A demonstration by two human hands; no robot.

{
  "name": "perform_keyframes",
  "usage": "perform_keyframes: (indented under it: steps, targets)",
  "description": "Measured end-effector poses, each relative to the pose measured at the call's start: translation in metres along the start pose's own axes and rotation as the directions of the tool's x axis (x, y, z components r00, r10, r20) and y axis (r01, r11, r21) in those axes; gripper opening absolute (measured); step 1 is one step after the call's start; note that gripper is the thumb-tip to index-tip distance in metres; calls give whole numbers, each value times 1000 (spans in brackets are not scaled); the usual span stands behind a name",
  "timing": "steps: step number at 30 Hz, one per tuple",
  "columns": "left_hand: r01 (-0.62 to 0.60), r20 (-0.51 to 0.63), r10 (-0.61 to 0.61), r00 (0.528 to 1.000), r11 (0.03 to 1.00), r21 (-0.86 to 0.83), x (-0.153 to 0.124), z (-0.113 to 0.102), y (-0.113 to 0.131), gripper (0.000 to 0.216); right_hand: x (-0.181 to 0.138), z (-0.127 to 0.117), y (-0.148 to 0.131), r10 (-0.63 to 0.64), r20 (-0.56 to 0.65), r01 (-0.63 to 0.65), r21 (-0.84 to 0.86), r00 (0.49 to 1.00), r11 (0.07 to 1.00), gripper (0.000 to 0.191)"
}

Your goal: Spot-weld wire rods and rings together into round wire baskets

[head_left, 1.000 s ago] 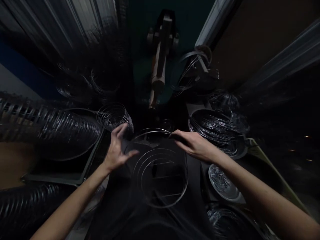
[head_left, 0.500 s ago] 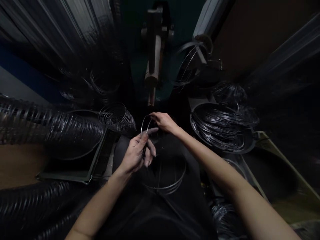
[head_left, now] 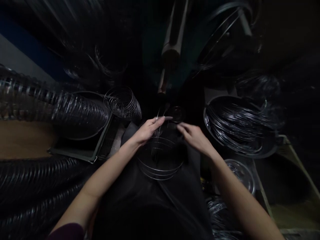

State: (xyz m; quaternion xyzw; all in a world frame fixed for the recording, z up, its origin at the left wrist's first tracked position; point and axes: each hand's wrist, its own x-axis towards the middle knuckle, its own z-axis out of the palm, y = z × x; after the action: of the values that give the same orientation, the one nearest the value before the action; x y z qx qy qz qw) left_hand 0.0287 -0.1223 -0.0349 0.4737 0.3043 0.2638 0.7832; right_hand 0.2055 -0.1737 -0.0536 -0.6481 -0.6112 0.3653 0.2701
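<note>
A small coil of thin steel wire rings (head_left: pixel 160 160) hangs over my dark lap, its loops stacked in front of me. My left hand (head_left: pixel 148 128) pinches the wire at the top of the coil, fingers pressed together. My right hand (head_left: pixel 193 135) is closed on the wire just to the right, close to the left hand. Both hands sit under the tip of a machine arm (head_left: pixel 172 50) that points down from above.
A round basin full of dark wire coils (head_left: pixel 237 123) stands at the right. A long spiral of wire (head_left: pixel 75 110) lies in a tray at the left, with a smaller spring coil (head_left: pixel 122 101) beside it. More coils fill the lower left. A shallow dish (head_left: pixel 241 171) sits at lower right.
The view has tilted down. Both hands have come together at the top of the wire coil; the left hand moved right and up, the right hand drew back toward me.
</note>
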Motion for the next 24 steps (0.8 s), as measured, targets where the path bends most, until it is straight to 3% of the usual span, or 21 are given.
perform_keyframes:
  steps: [2,4,8,10,12,14,16,18,21,24]
  targets:
    - [-52,36,48,998,992,114,6,-3,2,43,-26,10,-12,-14,200,-33,231,980,972,28]
    - [-90,60,81,995,979,185,11,-4,2,45,-40,19,-23,3,256,-94,342,967,935,28]
    - [-44,43,31,999,940,337,16,-10,-2,51,-39,20,-36,116,149,-167,395,982,903,30]
    - [-58,67,34,997,917,395,18,-12,-1,50,-34,19,-39,130,264,-233,407,956,883,35]
    - [-94,99,57,993,896,435,17,-13,3,51,-29,21,-43,118,443,-302,373,889,877,34]
    - [-120,96,83,992,856,503,5,-15,6,52,-24,25,-47,126,519,-337,336,845,880,31]
    - [-146,59,139,988,769,623,-21,-22,2,50,-20,24,-49,159,496,-369,361,854,856,35]
    - [-197,78,215,973,614,764,-58,-32,-16,55,-16,20,-51,205,440,-403,425,874,810,37]
    - [-337,275,210,938,368,867,-105,-50,-63,77,-16,17,-53,241,379,-414,489,894,768,37]
    - [-295,218,297,930,245,923,-112,-58,-101,66,-22,27,-56,231,328,-380,524,916,762,36]
